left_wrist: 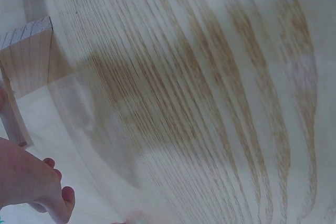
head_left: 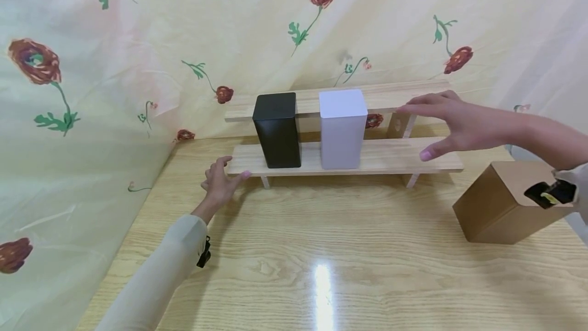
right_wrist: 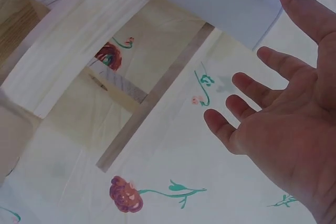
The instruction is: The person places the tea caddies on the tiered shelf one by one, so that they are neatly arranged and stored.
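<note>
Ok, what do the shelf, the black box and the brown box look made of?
Shelf: pale wood, seemingly unpainted, with visible grain. Black box: smooth with a slight sheen, perhaps coated metal or plastic. Brown box: probably cardboard, judging by its plain tan, mostly matte faces.

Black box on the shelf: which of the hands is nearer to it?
Left: the left hand is at the left end of the lower shelf, just left of the black box; the right hand is farther off, rightward past the white box.
</note>
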A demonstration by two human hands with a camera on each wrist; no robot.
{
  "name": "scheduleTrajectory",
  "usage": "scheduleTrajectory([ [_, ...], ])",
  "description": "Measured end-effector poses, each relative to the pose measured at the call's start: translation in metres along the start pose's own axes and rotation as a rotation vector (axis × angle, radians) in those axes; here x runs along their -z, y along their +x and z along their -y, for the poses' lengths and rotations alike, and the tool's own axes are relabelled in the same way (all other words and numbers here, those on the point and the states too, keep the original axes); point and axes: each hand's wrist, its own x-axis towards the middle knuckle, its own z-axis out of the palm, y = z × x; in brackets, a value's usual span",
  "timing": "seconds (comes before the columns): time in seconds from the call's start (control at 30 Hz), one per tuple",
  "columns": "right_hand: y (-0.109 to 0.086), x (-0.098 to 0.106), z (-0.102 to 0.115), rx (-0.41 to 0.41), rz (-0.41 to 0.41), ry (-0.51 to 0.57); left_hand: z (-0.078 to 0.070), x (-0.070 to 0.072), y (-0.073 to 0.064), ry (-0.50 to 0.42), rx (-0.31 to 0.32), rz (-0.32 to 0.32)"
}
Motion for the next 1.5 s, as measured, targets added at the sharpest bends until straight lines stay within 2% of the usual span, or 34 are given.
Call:
scheduleTrajectory([
  [0.47,-0.045,-0.014,-0.032,-0.015,-0.076,-0.032,0.0,0.0,-0.001,-0.006,-0.008,0.004],
  [0.87,-0.076,-0.028,-0.064,0.119,-0.172,-0.034,-0.001,0.002,-0.001,-0.007,0.006,0.007],
  [0.97,-0.086,-0.031,-0.077,0.155,-0.188,-0.076,0.0,0.002,-0.001,-0.008,0.005,0.009],
  [1.1,-0.104,-0.036,-0.101,0.142,-0.166,-0.12,-0.001,0.001,-0.001,-0.006,0.005,0.008],
  [1.2,-0.113,-0.04,-0.118,0.175,-0.148,-0.11,-0.001,0.001,-0.001,-0.005,0.008,0.004],
  [1.33,-0.123,-0.051,-0.132,0.247,-0.195,-0.067,0.0,0.001,-0.001,-0.002,0.008,0.003],
  [1.43,-0.129,-0.056,-0.139,0.227,-0.204,-0.067,0.001,0.001,0.0,-0.004,0.005,0.007],
  [1.5,-0.132,-0.057,-0.142,0.188,-0.18,-0.092,0.001,0.001,0.0,-0.007,0.008,0.009],
])
